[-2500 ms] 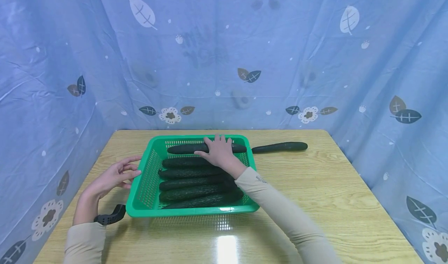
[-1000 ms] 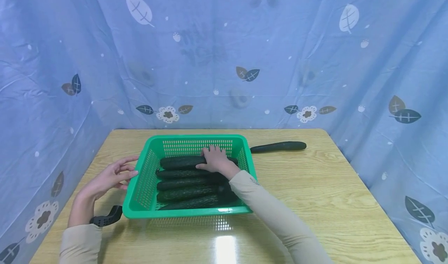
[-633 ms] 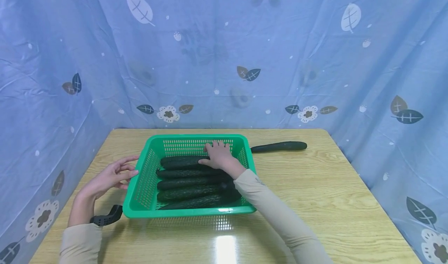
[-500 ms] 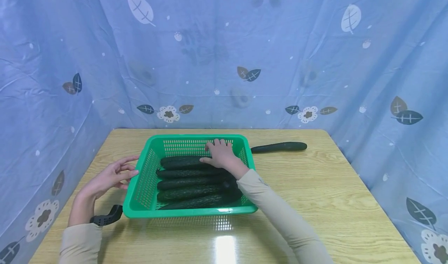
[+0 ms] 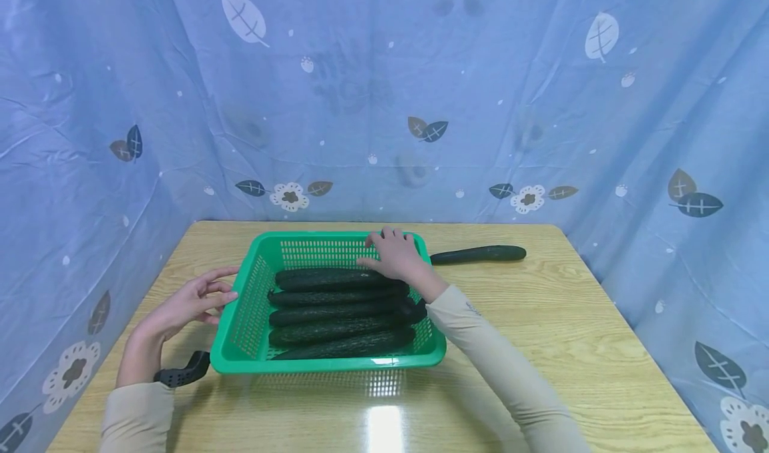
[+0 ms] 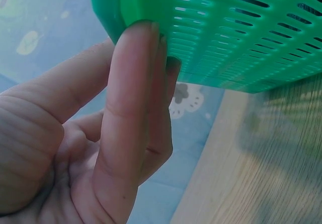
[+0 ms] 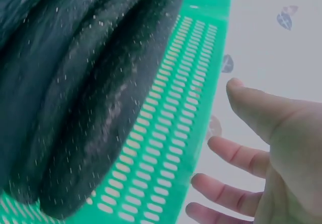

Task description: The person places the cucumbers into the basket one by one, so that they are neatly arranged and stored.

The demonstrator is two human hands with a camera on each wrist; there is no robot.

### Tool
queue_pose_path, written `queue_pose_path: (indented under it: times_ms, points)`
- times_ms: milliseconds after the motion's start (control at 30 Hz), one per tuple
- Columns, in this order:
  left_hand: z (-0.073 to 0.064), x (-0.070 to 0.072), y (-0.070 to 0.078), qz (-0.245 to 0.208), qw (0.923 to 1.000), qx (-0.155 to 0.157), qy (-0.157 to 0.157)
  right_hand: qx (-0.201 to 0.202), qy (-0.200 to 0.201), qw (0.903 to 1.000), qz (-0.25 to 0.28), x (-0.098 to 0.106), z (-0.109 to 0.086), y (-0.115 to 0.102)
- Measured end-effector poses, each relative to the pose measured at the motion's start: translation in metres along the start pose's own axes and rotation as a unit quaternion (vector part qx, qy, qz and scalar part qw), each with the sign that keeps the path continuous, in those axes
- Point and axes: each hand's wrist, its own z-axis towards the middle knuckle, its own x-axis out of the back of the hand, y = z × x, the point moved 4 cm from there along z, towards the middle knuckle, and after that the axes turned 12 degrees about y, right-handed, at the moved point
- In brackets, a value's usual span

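Several dark green cucumbers (image 5: 330, 279) lie side by side in a green slotted plastic basket (image 5: 324, 366). My right hand (image 5: 398, 256) hovers over the basket's back right part, fingers spread and holding nothing. In the right wrist view, its fingers (image 7: 226, 191) are apart from the cucumbers. My left hand (image 5: 192, 303) is at the basket's left side, outside it. Its fingertips touch the rim in the left wrist view, where one finger (image 6: 128, 93) stands nearly straight against it. The cucumbers' right ends are partly behind the right hand and wrist.
One more cucumber (image 5: 480, 254) lies on the wooden table (image 5: 553, 333), just right of the basket. A black curved piece (image 5: 186, 371) sits on the left wrist. A blue patterned curtain (image 5: 372, 93) surrounds the table's back and sides.
My right hand has lowered a cucumber into the back of the basket, let it go, then risen and shifted right. My left hand has stayed at the rim.
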Motion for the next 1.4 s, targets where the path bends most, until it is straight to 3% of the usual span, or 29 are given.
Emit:
queue_pose_path:
  times_ms: [700,1100,1400]
  points:
    - [0.000,0.000,-0.001,0.002,1.0000,-0.003,0.001,-0.025,0.029,0.9992,0.015,0.020,-0.009,0.074]
    - [-0.001,0.000,-0.002,0.003,1.0000,-0.004,0.006,-0.010,0.045,0.9979,0.045,-0.003,-0.007,0.125]
    - [0.000,0.002,-0.002,0.003,1.0000,-0.002,0.008,-0.022,0.087,0.9945,0.053,-0.014,-0.006,0.157]
